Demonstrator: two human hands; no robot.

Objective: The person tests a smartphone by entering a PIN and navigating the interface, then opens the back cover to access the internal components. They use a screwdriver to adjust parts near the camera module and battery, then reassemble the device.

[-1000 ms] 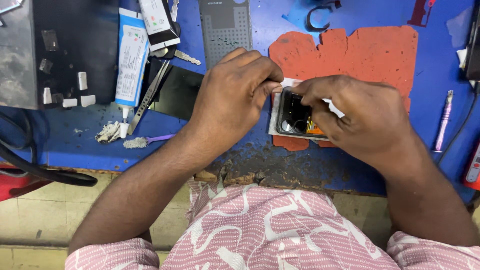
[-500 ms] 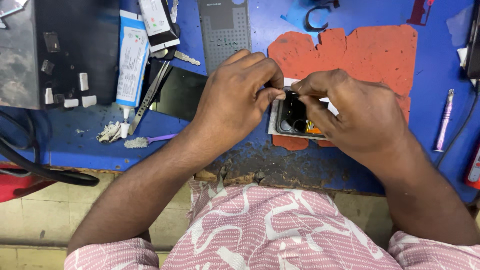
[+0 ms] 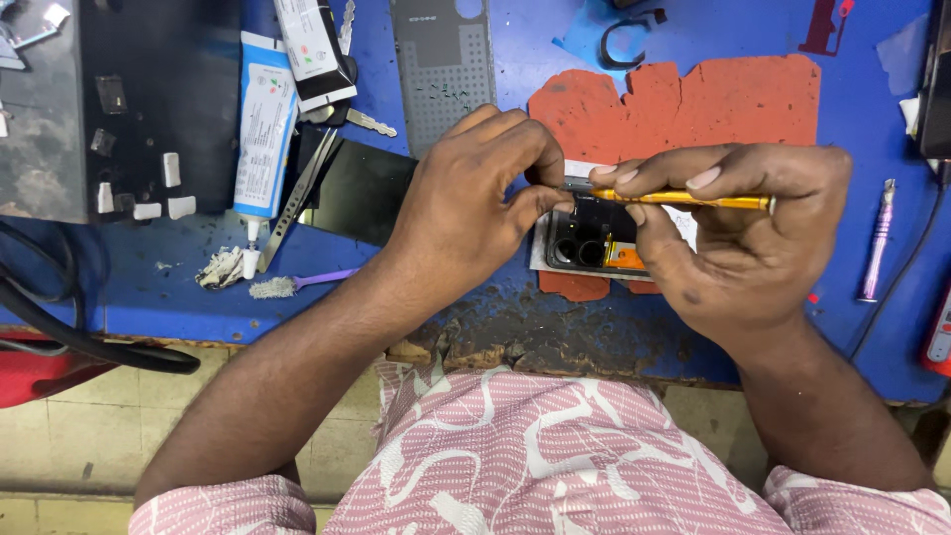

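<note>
Right hand (image 3: 743, 248) now raised, pinching yellow screwdriver (image 3: 684, 199), left hand (image 3: 475, 208) hiding its tip.

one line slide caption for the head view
Right hand holds a yellow screwdriver over an opened phone, left hand steadying its tip.

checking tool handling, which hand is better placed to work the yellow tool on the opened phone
Probably the right hand: it already holds the yellow tool, tip over the opened phone. The left hand only pinches at the tip, steadying it.
</note>
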